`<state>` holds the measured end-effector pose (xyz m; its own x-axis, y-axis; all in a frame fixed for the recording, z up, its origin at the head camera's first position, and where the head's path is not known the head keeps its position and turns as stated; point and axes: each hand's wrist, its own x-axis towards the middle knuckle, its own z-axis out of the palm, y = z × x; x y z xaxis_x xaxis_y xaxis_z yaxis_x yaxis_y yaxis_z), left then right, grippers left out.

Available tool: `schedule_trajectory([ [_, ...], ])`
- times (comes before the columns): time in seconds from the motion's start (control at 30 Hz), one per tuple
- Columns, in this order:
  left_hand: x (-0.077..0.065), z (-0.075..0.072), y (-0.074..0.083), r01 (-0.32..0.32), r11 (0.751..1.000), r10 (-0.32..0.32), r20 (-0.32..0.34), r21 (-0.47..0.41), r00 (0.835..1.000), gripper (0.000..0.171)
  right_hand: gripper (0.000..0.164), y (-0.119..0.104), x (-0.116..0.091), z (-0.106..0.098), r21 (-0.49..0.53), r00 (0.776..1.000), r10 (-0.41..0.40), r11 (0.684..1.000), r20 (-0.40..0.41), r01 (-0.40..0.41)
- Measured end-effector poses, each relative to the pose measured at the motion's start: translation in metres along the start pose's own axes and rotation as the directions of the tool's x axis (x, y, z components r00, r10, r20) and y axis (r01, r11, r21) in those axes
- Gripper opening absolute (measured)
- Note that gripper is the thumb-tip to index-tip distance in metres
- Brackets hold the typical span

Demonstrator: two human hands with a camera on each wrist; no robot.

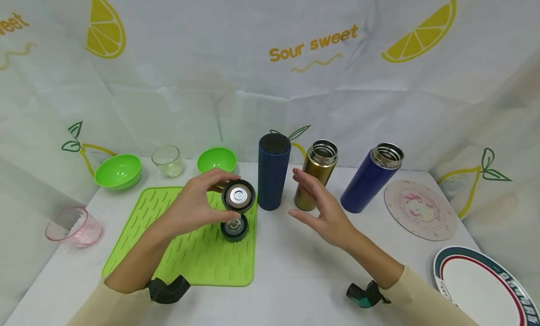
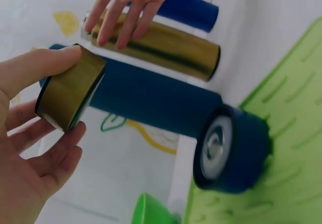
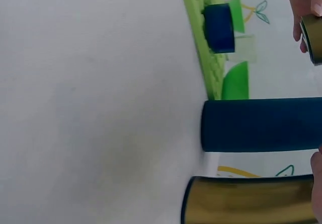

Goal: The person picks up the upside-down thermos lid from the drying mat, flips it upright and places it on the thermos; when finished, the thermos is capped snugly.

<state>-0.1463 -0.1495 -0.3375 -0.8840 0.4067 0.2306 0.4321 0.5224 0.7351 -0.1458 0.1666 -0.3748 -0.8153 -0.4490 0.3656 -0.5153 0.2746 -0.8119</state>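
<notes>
My left hand (image 1: 191, 204) pinches a gold bottle lid (image 2: 70, 90) between thumb and fingers, its silver underside turned toward the head camera. The lid is held up above the front right part of the green mat, where a dark blue lid (image 1: 234, 228) lies with its inner side up. My right hand (image 1: 325, 213), fingers extended and thumb apart, is beside the uncapped gold bottle (image 1: 324, 172) and holds nothing. Left of that bottle stands a dark blue bottle (image 1: 273, 181) with its top closed. To its right is a blue bottle (image 1: 364, 183) with its mouth uncovered.
The ribbed green mat (image 1: 181, 265) covers the left side of the white table. Behind it are two green bowls (image 1: 118, 172) and a clear glass (image 1: 167, 161). A pink glass (image 1: 80, 230) stands far left. A round pink-patterned mat (image 1: 419, 210) and a white plate (image 1: 481, 288) lie right.
</notes>
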Motion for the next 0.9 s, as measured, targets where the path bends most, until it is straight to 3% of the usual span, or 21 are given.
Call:
schedule_trajectory([
  [0.23, 0.015, 0.015, 0.023, -0.139, 0.989, 0.135, -0.062, -0.059, 0.989, 0.072, 0.073, -0.009, 0.004, -0.011, 0.096, 0.996, -0.080, 0.992, -0.042, 0.084],
  [0.43, 0.029, 0.034, 0.035, -0.204, 0.973, 0.195, -0.087, -0.108, 0.977, 0.070, 0.066, -0.012, 0.004, -0.016, 0.183, 0.994, -0.098, 0.978, -0.041, 0.104],
  [0.7, 0.040, 0.050, 0.042, -0.215, 0.966, 0.203, -0.094, -0.143, 0.975, 0.066, 0.062, -0.014, 0.002, -0.019, 0.273, 0.994, -0.106, 0.956, -0.015, 0.106],
  [0.9, 0.045, 0.057, 0.041, -0.220, 0.963, 0.210, -0.077, -0.159, 0.975, 0.065, 0.049, -0.013, -0.001, -0.019, 0.299, 0.998, -0.067, 0.952, -0.007, 0.066],
])
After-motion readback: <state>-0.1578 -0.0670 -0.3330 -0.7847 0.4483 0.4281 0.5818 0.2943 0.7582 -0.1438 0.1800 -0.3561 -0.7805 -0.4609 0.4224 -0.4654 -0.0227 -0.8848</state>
